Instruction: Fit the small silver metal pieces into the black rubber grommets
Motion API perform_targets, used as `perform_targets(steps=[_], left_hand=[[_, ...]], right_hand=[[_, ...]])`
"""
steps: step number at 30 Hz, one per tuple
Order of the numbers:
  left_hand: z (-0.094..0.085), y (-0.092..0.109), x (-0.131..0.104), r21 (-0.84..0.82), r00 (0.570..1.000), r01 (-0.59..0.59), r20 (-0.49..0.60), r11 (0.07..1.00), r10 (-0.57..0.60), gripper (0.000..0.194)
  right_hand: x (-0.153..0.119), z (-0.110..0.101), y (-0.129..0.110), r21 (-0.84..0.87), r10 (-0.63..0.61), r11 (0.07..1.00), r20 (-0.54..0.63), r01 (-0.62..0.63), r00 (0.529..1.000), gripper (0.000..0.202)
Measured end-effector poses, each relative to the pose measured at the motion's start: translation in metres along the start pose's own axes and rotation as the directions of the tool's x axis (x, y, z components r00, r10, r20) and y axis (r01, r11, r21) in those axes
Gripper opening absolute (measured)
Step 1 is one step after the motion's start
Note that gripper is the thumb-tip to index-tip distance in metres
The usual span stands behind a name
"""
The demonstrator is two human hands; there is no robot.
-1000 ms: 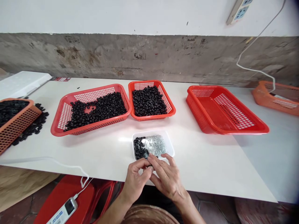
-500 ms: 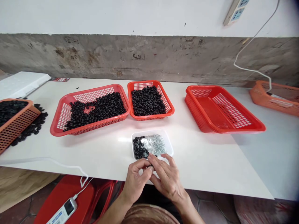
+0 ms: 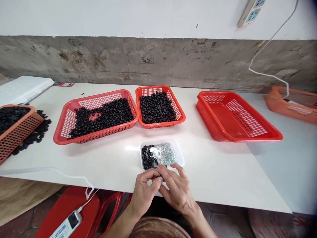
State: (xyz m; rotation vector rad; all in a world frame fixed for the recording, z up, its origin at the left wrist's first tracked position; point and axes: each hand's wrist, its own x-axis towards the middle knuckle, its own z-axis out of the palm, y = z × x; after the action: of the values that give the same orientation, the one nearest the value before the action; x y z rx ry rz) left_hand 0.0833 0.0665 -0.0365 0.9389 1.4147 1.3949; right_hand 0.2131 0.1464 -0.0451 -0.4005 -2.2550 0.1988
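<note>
While hands (image 3: 177, 190) pinch small dark piece (image 3: 160, 177), translucent plastic tub (image 3: 179, 150) holds glassy bits (image 3: 168, 153).

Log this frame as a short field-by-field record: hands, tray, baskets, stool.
left hand: fingertips pinching a small dark piece
right hand: fingers meeting the left's; own grip unclear
tray: white, black rings left, clear bits right
middle basket: red, filled with black rings
stool: red, white device on top
</note>
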Motion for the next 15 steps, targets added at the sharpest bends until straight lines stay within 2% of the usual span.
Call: perform_targets(steps=[7,15], left_hand=[[-0.0001,-0.0007,-0.0004,0.005,1.000,-0.001,0.005,1.000,0.001,0.022],[0.0014,0.0012,-0.0012,0.008,1.000,0.008,-0.007,1.000,-0.008,0.023]], right_hand=[[-0.0014,0.0008,-0.0011,0.005,0.013,1.000,-0.008,-0.013,1.000,0.044],[-0.0026,-0.0007,-0.0024,0.008,0.011,1.000,0.006,-0.011,1.000,0.049]])
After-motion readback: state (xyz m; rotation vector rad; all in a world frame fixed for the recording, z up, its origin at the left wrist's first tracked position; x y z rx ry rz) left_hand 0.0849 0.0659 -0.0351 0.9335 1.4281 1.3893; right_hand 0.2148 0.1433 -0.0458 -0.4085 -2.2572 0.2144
